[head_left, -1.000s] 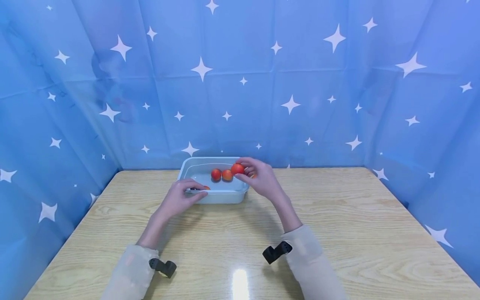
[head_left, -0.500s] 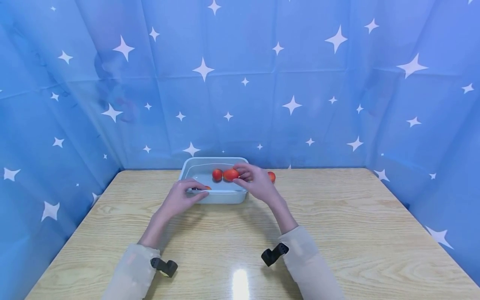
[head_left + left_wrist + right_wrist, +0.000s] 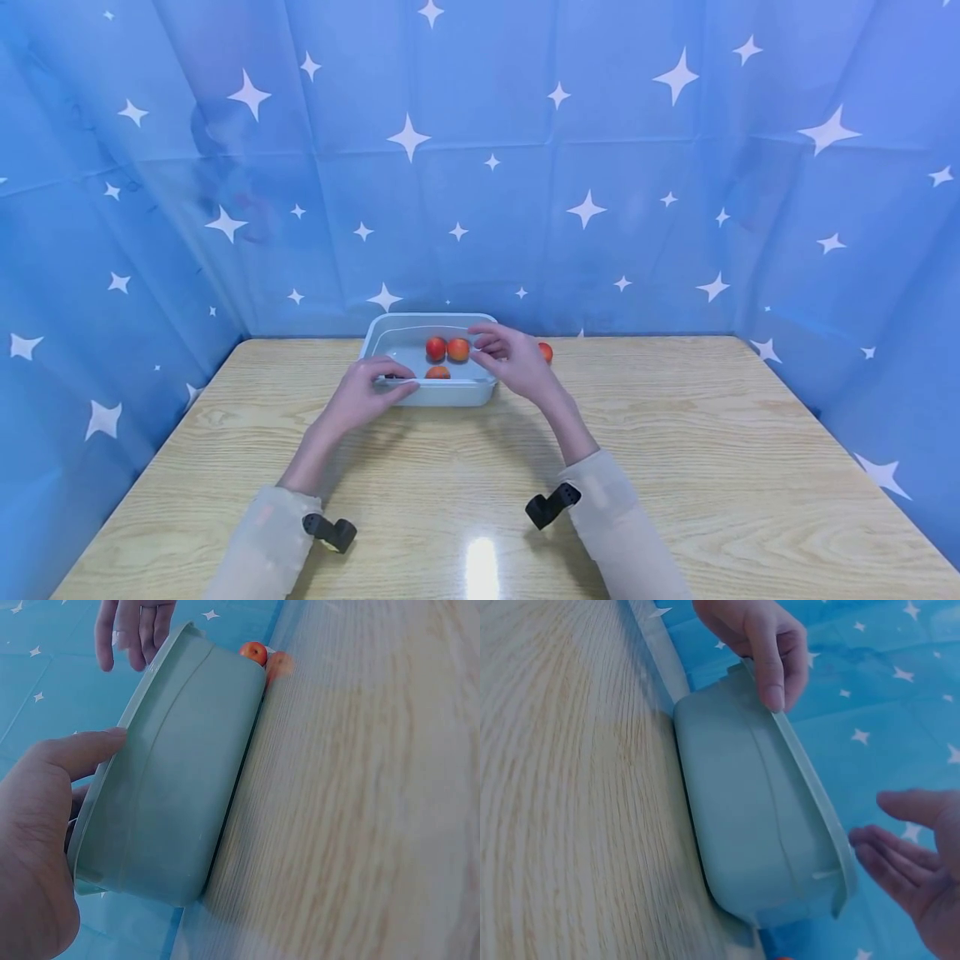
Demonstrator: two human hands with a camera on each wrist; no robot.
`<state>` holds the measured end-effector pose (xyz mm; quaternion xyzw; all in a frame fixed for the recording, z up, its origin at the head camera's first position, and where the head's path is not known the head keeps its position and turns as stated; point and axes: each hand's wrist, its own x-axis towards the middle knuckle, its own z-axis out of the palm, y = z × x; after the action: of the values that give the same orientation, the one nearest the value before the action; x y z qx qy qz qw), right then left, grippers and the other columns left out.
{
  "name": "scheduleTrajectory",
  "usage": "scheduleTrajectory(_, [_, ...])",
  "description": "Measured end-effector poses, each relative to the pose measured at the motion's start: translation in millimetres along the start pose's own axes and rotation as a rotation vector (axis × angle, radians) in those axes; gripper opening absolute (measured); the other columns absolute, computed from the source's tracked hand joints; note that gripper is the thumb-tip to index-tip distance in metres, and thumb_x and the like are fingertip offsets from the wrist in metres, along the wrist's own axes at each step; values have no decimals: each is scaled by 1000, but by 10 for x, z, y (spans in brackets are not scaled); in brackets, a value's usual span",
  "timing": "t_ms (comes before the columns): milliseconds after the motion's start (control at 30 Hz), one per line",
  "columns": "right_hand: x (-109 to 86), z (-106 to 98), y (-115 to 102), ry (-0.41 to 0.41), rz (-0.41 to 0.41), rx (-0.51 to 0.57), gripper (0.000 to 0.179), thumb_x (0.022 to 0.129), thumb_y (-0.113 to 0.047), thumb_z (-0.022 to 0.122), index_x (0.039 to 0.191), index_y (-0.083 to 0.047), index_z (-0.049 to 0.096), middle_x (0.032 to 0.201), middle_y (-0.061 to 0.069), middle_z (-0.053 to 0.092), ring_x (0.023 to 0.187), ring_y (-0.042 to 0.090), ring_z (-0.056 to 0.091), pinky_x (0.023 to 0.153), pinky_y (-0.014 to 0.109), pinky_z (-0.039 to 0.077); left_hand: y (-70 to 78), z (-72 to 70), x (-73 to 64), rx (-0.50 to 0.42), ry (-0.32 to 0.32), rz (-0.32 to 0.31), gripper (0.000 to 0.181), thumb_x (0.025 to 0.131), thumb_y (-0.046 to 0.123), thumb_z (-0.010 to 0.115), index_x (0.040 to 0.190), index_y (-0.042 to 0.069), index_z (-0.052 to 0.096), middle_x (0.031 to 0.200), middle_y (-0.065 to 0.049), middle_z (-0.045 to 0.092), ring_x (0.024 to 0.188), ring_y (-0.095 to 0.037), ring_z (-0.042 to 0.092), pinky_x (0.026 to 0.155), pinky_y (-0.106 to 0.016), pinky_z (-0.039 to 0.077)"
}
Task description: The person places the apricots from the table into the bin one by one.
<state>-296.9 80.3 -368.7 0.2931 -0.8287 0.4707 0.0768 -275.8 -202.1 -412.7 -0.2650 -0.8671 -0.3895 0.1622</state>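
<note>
Our right hand (image 3: 513, 360) has just let go!
It hangs empty over the right end of the tub (image 3: 459, 395), thumb and fingers parted, while our left hand (image 3: 363, 392) pinches the near rim; we see three red fruits (image 3: 458, 349) inside, another fruit (image 3: 547, 352) on the counter (image 3: 675, 433) to the right.

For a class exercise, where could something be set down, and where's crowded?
Bare table: outside both sleeves and between them, in front of the bin. Crowded: the bin, holding three visible fruits, left hand gripping its rim, right hand nearby; another fruit beside.
</note>
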Motion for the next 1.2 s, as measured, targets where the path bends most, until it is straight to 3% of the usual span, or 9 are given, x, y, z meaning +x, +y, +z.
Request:
scheduleTrajectory(400, [27, -94, 67, 48, -46, -26, 33, 96, -15, 71, 127, -5, 67, 108, 15, 73, 94, 23, 70, 83, 38, 57, 18, 11, 6, 0, -2, 3, 16, 87, 20, 81, 99, 9, 79, 94, 4, 74, 92, -17, 68, 91, -43, 52])
scheduleTrajectory(733, [44, -211, 76, 77, 13, -29, 32, 96, -17, 71, 127, -9, 67, 108, 13, 73, 90, 24, 70, 82, 46, 58, 27, 5, -3, -3, -2, -13, 16, 87, 20, 81, 99, 9, 79, 94, 4, 73, 93, -18, 67, 91, -45, 51])
scheduleTrajectory(1000, [54, -273, 137, 105, 46, -32, 34, 96, -19, 71, 129, -9, 66, 107, 9, 71, 95, 24, 68, 89, 43, 55, 5, 10, -15, -1, 4, -9, 14, 88, 22, 81, 99, 12, 79, 94, 5, 73, 93, -17, 67, 90, -46, 51])
scheduleTrajectory(1200, [46, -345, 229, 150, 42, -25, 35, 96, -16, 72, 128, -4, 66, 112, 16, 68, 102, 27, 65, 93, 43, 53, 14, 4, 7, -6, 0, -8, 17, 88, 21, 81, 100, 9, 79, 94, 5, 73, 93, -17, 67, 91, -44, 52])
